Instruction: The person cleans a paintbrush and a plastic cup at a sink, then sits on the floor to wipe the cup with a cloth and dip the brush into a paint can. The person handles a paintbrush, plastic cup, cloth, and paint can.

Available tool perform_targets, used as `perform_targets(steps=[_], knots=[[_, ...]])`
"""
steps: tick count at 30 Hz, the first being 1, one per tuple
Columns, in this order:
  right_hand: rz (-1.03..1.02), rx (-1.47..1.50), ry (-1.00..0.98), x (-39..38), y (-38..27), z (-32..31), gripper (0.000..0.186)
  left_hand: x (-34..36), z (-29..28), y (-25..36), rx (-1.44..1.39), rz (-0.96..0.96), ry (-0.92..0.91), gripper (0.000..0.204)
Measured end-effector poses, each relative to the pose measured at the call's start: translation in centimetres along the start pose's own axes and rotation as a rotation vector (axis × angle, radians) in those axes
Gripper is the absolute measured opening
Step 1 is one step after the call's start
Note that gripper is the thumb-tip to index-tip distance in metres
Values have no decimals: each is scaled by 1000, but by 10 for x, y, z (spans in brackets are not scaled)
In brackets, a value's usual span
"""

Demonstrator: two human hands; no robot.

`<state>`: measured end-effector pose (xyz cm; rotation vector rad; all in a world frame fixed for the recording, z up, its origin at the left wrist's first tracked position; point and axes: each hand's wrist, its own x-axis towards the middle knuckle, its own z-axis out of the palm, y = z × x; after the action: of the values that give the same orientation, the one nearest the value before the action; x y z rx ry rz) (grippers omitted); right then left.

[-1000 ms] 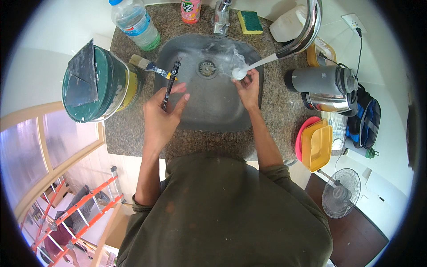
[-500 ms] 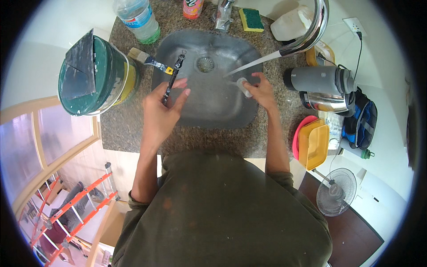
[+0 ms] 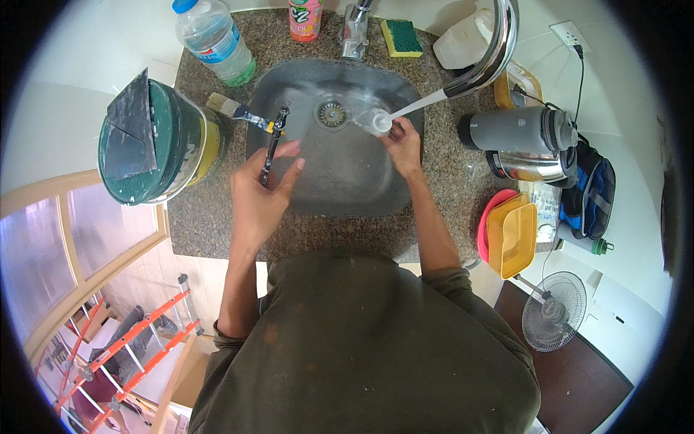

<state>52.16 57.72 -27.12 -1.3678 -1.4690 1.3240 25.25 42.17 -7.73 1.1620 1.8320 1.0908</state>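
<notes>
My left hand (image 3: 256, 195), at the sink's (image 3: 331, 173) left, holds a slender black, paint-spattered tool (image 3: 273, 148) upright. My right hand (image 3: 403, 148) grips a small whitish translucent cup-like piece (image 3: 382, 123) in the running water (image 3: 421, 101) from the curved chrome spout (image 3: 499, 54). Water splashes beside it, right of the drain (image 3: 332, 113). A paintbrush (image 3: 224, 105) with a yellow-marked handle lies at the left rim, behind my left hand.
A green-lidded bucket (image 3: 134, 181) stands left. Bottles (image 3: 220, 54), (image 3: 304, 18) and a sponge (image 3: 401, 37) line the back; a grey flask (image 3: 510, 129) and yellow containers (image 3: 513, 235) sit right. A person (image 3: 108, 390) is beyond an orange ladder (image 3: 141, 358), lower left.
My right hand moved rightward out of the stream half a second ago and is now back up and left, with the small piece under the water. My left hand keeps hold of the tool.
</notes>
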Motion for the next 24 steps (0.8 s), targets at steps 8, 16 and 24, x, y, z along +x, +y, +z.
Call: perform_targets(steps=[8,16,24], knots=[[-37,80,52,1,-4,5,49,1,5,1,-20,4,-13,29],[141,-529,-69,-20,-66,-20,47,0,5,-1,-28,-4,-2,29],[270,-685,-197,-44,-113,-48,47,-2,7,3,0,-15,-33,28]])
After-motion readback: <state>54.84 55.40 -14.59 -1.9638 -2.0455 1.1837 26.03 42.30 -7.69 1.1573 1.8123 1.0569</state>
